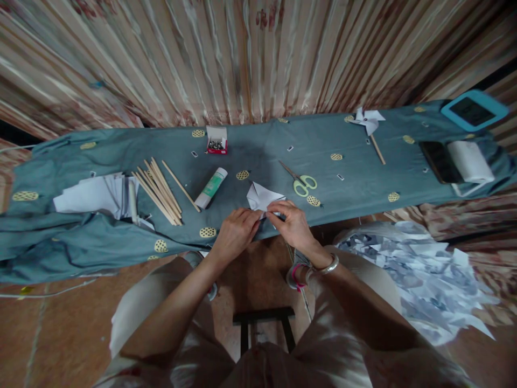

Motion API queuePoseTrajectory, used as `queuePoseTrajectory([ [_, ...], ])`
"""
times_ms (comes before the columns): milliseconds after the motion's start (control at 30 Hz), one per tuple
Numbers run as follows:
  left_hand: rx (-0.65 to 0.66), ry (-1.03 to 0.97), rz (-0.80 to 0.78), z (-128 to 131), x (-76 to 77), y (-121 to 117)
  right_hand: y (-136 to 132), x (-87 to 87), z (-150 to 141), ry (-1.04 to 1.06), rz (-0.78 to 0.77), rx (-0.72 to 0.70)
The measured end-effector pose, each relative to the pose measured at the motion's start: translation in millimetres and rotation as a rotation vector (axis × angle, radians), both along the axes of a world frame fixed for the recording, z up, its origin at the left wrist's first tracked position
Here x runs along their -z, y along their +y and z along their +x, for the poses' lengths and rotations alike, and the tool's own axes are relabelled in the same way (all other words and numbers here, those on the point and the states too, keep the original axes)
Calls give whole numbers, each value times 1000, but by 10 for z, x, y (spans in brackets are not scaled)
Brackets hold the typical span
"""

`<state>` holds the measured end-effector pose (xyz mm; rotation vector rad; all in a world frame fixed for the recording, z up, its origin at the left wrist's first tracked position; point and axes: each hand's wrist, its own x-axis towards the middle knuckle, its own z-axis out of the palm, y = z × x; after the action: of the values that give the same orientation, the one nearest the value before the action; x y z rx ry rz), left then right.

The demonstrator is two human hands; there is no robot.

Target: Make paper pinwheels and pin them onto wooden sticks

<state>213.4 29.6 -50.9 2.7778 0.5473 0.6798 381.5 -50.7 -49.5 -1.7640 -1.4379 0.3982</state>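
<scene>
A folded white sheet of paper (264, 195) lies at the front edge of the cloth-covered table, creased and partly hidden by my fingers. My left hand (237, 230) pinches its near edge from the left. From the right, my right hand (294, 222) grips the same edge, thumb and fingers meeting close to the left fingertips. Just beyond the right hand rest scissors (301, 180) with yellow-green handles. A glue stick (211, 187) with a green label lies left of the paper.
Several wooden sticks (159, 188) and a stack of white paper (95, 195) lie left on the teal cloth (258, 145). A box of metal pins (217, 140) stands at the back. Rightward are a paper pinwheel (369, 123), a phone (439, 161) and a blue-framed device (473, 110). Paper pieces (416, 275) fill a floor bag.
</scene>
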Motion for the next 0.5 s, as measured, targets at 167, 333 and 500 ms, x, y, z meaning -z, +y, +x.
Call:
queuePoseTrajectory([
  [167, 75, -17, -58, -4, 10, 12, 6, -29, -34, -43, 4, 3],
  [333, 88, -48, -120, 9, 43, 38, -8, -33, -45, -45, 17, 18],
  [500, 73, -43, -133, 32, 55, 67, -20, -15, -38, -57, 20, 31],
])
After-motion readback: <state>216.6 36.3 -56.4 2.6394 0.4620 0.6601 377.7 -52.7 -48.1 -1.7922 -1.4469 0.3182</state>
